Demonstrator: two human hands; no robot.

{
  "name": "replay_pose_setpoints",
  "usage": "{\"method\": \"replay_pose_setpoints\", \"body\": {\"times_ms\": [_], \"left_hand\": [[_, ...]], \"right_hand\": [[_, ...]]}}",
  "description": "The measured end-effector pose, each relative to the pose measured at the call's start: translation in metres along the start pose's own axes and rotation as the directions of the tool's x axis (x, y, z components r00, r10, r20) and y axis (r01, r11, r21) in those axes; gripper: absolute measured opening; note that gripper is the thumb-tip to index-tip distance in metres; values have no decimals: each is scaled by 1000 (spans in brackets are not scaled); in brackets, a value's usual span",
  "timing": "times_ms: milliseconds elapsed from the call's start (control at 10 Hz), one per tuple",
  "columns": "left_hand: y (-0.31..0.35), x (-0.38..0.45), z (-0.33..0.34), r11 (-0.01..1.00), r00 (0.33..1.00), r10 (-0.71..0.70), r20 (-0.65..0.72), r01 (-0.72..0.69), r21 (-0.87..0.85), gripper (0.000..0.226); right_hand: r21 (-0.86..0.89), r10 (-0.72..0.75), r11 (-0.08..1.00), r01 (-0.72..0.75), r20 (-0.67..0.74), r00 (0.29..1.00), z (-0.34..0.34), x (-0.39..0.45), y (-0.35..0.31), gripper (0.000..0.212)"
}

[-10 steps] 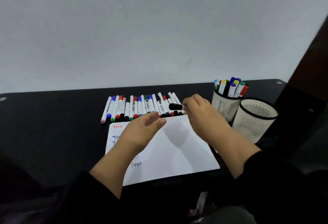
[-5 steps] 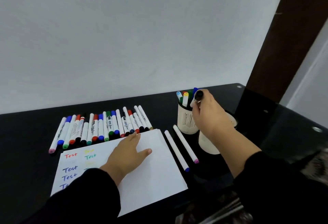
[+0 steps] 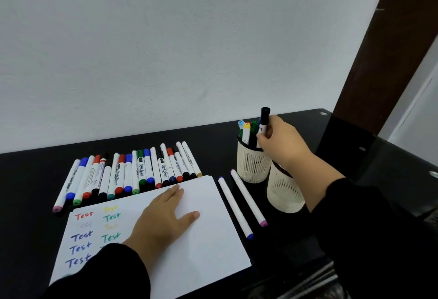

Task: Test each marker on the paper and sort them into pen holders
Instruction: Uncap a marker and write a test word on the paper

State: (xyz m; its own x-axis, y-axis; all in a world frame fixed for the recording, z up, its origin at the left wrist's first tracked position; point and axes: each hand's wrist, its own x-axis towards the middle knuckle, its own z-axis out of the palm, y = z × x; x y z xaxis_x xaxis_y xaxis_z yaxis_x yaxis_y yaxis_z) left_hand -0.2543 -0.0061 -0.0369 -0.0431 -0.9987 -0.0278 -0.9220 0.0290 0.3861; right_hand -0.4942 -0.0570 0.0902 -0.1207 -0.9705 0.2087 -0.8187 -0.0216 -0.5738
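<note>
Two pen holders stand near the right edge of the black table (image 3: 35,180), seen from the single head view. The rear holder (image 3: 252,163), by the back right corner, already carries several capped markers; the front holder (image 3: 284,194) sits just beside it, toward the front edge, and its contents cannot be seen behind the right forearm.

The right hand (image 3: 282,142) hangs over the rear holder, its fingers curled round a black-capped marker (image 3: 264,118) held upright, cap on top, its lower end among the markers already inside. The left hand (image 3: 163,215) lies flat on the paper (image 3: 208,239), fingers straight and spread a little, pinning the sheet near the table's front edge. The left side of the sheet bears the word "Test" in red, blue, green and yellow.

A row of markers (image 3: 128,175) lies along the paper's back edge, toward the wall. Two slim white pens (image 3: 241,201) lie on the table between the paper's right edge and the holders, apart from both.

The step in hand looks like the sorting one: dropping a tested marker into the rear holder. It seems only partly in, so the fingers would need to loosen once it is low enough to stand by itself. After that the right hand would have to go back to the row for an untested marker, uncap it and write on the bare right side of the sheet. Many markers remain, so the task is far from done.
</note>
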Motion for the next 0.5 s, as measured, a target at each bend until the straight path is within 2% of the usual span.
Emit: {"method": "replay_pose_setpoints", "body": {"times_ms": [100,200,300,500], "left_hand": [[0,0,0,1000,1000,0,-6,0,-12,75],[0,0,0,1000,1000,-2,-7,2,-13,76],[-1,0,1,1000,1000,-2,-3,2,-7,76],[-2,1,2,1000,1000,-3,1,3,-16,76]], "right_hand": [[-14,-2,1000,2,-5,1000,1,4,2,35],[-61,-49,997,46,-52,997,5,1,2,64],[-131,-112,986,106,-38,993,8,-1,3,67],[-143,-141,981,132,-54,989,4,1,2,38]]}}
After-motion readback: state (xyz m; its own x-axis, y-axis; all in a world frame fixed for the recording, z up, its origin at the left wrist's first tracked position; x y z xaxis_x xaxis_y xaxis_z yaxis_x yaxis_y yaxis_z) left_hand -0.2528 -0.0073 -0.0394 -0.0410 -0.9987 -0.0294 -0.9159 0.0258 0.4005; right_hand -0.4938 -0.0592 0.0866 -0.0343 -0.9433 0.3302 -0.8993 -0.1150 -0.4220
